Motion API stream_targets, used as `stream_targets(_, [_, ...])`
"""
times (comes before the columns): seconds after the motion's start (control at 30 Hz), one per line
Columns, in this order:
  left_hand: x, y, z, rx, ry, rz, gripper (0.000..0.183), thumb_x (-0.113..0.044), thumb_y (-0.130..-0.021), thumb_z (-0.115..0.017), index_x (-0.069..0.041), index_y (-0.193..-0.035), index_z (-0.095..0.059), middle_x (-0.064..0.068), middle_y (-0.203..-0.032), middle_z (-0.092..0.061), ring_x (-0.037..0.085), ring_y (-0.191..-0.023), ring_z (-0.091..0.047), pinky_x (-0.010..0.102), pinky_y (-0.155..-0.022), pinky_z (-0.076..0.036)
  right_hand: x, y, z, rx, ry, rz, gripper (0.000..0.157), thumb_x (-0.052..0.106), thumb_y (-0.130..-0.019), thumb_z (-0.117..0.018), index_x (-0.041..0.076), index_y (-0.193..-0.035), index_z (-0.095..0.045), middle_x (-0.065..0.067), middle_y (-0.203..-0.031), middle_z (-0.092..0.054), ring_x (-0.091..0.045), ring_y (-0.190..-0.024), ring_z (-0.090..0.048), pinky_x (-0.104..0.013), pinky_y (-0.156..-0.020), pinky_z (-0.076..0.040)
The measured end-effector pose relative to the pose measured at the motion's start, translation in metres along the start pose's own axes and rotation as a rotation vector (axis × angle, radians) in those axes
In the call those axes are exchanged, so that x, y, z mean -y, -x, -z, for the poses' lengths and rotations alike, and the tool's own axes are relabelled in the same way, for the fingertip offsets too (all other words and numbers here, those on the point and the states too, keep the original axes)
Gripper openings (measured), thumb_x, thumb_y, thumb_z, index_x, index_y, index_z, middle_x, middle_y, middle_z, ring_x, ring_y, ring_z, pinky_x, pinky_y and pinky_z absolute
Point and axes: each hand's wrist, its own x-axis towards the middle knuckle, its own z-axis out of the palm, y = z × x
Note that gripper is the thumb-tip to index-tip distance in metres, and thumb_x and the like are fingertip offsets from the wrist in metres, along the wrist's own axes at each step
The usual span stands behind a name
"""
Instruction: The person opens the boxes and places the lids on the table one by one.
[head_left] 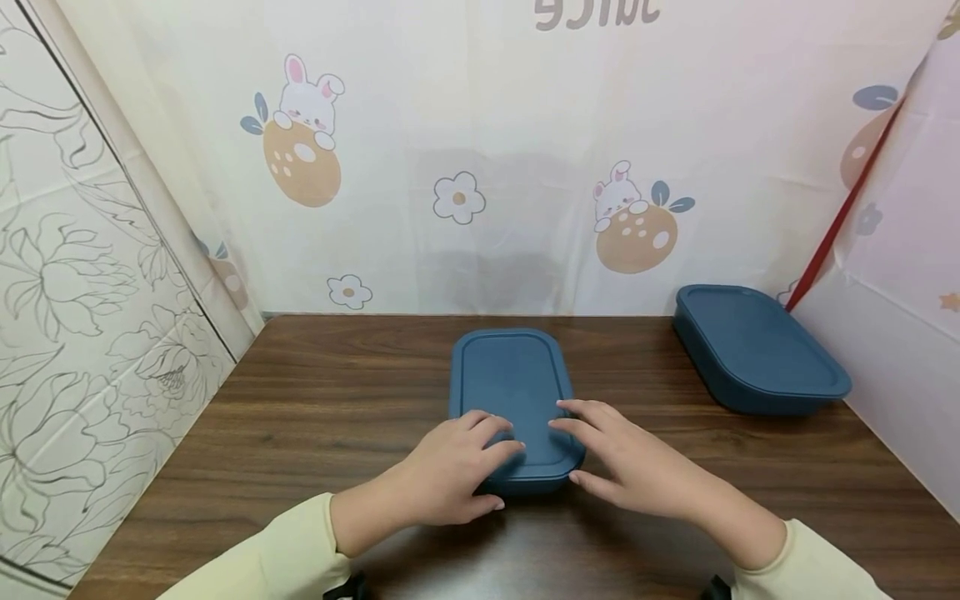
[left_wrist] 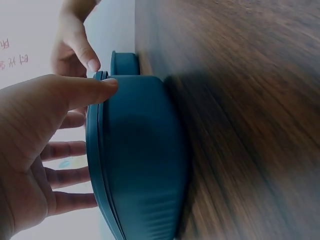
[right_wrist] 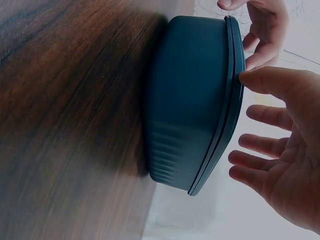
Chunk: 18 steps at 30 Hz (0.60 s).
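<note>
From my seat I see the left hand and the right hand at the near part of a blue box, which stands at the middle of the brown table with its lid on. The left hand is loosely spread at the near left corner, its thumb against the lid's rim and its fingers reaching over the top. The right hand is spread too, its thumb touching the rim at the near right corner, its fingers at the right edge. Neither has a grip on the box; whether every fingertip touches I cannot tell. A second blue box, also lidded, stands at the far right, beside the printed cloth and a red strip.
</note>
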Motion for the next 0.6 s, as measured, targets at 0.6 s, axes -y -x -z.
stream_targets(0.6, [-0.011,-0.020,0.007,0.200,-0.143,-0.021,0.040,-0.034,-0.090,-0.070,-0.022,-0.127,-0.063,0.001,-0.120,-0.061,0.020,-0.105,-0.058,0.032,-0.076,-0.056,-0.005,-0.006,-0.003,-0.005,0.009,0.204,0.039,0.014,-0.078,-0.082,0.014,-0.114,-0.068,-0.012,-0.127,-0.057,-0.028,-0.116,-0.054,-0.041,-0.086,-0.054])
